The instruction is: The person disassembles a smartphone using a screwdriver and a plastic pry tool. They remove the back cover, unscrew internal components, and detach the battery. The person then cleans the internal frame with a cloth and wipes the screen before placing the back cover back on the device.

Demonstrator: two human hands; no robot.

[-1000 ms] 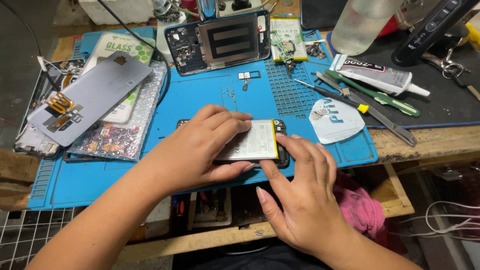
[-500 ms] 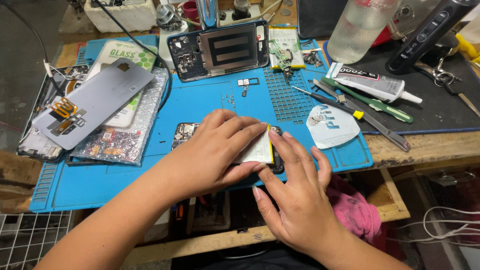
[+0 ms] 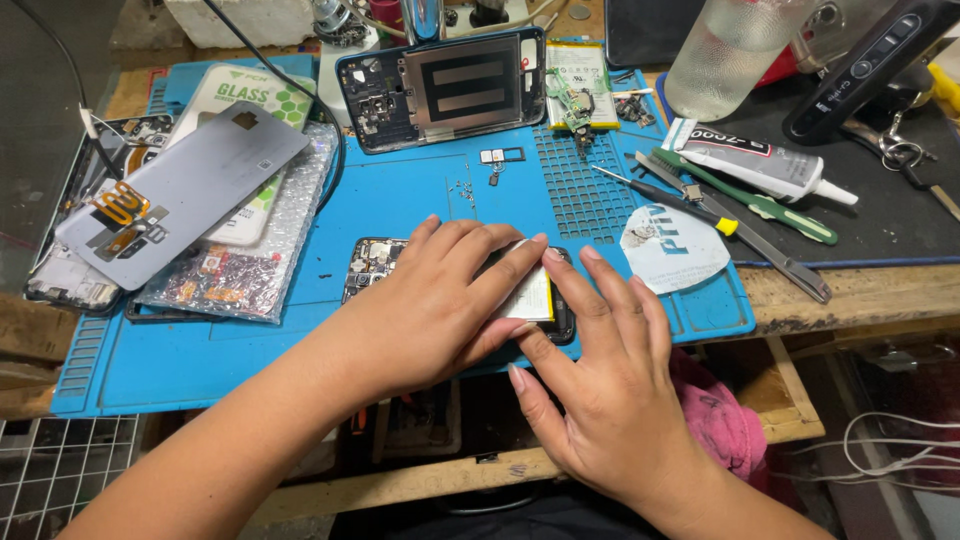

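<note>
An opened phone lies flat on the blue work mat, its white battery partly showing. My left hand lies palm down over the middle of the phone, fingers spread across the battery. My right hand rests at the phone's right end, fingertips pressing on its dark edge and the battery's corner. Most of the phone is hidden under both hands.
A second opened phone frame lies at the back of the mat. A grey back cover on bubble wrap is at the left. Screwdrivers, a glue tube, a white pick and a plastic bottle are at the right. Small screws dot the mat.
Both hands have slid a little along the phone; my right hand moved up from below the phone onto its right end. More of the phone's left end shows now.
</note>
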